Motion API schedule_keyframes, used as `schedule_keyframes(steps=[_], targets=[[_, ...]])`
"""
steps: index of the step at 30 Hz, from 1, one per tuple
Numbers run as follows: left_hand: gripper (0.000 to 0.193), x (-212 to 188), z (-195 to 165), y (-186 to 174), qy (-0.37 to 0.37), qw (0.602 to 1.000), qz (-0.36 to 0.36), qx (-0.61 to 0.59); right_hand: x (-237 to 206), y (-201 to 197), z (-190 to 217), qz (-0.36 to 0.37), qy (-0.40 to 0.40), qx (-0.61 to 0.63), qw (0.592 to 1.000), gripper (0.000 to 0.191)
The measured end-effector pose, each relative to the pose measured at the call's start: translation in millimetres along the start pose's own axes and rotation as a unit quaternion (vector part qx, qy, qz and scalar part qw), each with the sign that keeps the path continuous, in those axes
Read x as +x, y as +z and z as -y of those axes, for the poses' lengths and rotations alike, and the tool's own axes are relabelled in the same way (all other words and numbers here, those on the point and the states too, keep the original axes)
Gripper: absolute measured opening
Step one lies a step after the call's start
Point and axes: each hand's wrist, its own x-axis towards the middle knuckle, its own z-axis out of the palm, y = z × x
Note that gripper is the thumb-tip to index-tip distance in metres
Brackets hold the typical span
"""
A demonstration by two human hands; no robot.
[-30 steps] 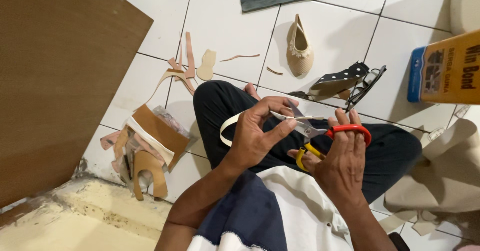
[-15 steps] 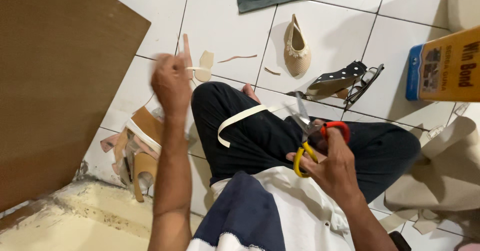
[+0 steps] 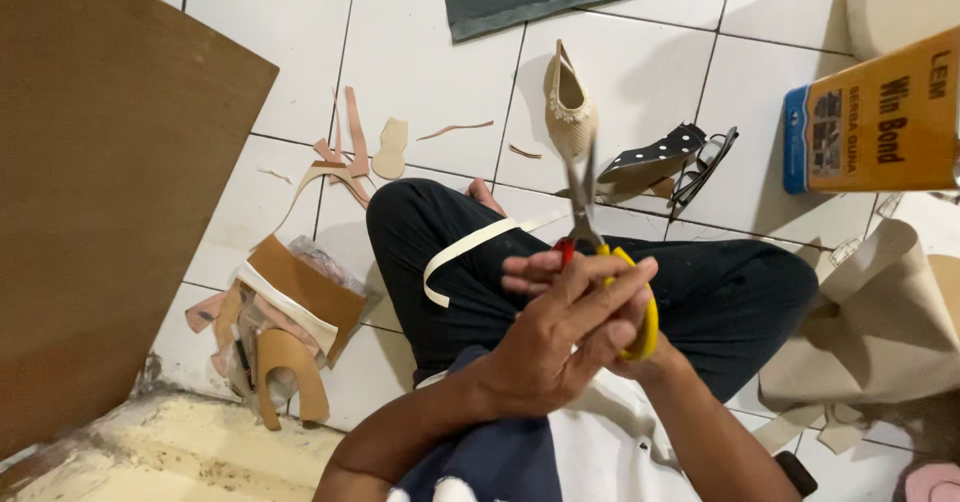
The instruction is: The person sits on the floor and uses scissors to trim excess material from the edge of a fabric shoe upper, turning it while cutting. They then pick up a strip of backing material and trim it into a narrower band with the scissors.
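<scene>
The person sat cross-legged on the white tile floor [image 3: 420, 52]. Both hands were together in the lower middle of the frame. The left hand [image 3: 550, 337] was in front, with its fingers laid over the right hand [image 3: 625, 327]. The right hand gripped the scissors [image 3: 600, 262] by their red and yellow handles. The blades pointed up toward the top of the frame. A cream strip [image 3: 465, 252] lay across the dark trouser leg, just left of the hands. A beige shoe [image 3: 567, 102] rested on the floor above them. A brown board [image 3: 100, 192] filled the left side.
</scene>
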Motion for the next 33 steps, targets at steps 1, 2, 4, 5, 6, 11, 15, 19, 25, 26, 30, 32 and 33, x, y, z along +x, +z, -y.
schedule_keyframes(steps=[1,2,4,5,6,11,15,19,25,26,30,32,33], targets=[[0.041,3,1,6,-0.014,0.999,-0.010,0.038,-2,0,-5,-0.036,-0.005,0.009,0.999,0.103],[0.037,7,3,9,-0.007,0.999,-0.034,0.032,-2,-3,-8,-0.061,-0.015,0.011,0.998,0.099],[0.030,8,7,13,0.001,0.997,-0.080,0.019,-5,-9,-17,-0.114,-0.029,0.022,0.993,0.091],[0.029,7,8,14,0.008,0.995,-0.092,0.035,-8,-13,-22,-0.125,-0.040,0.019,0.991,0.090],[0.027,6,10,15,0.018,0.993,-0.104,0.050,-11,-18,-25,-0.136,-0.052,0.014,0.989,0.089],[0.032,7,17,13,0.030,0.996,-0.023,0.079,-36,-41,-46,-0.181,-0.068,-0.006,0.981,0.083],[0.027,7,16,11,0.056,0.989,-0.046,0.125,-49,-64,-64,-0.185,-0.082,-0.033,0.979,0.081],[0.018,0,16,10,0.086,0.978,-0.088,0.171,-60,-71,-79,-0.251,-0.028,-0.008,0.968,0.071],[0.029,3,28,9,0.018,0.999,0.043,-0.024,-56,-59,-60,-0.084,-0.033,-0.083,0.992,0.076],[0.026,2,28,9,0.021,0.999,0.026,-0.018,-54,-55,-53,-0.084,-0.006,-0.093,0.992,0.073],[0.017,-11,22,16,0.016,0.999,-0.029,-0.032,-47,-35,-34,-0.048,0.002,-0.191,0.980,0.080],[0.015,-13,23,18,-0.006,0.996,-0.031,-0.083,-44,-29,-30,-0.020,-0.020,-0.204,0.978,0.088],[0.015,-14,24,18,-0.026,0.992,-0.022,-0.121,-42,-26,-31,-0.010,-0.018,-0.177,0.984,0.090]])
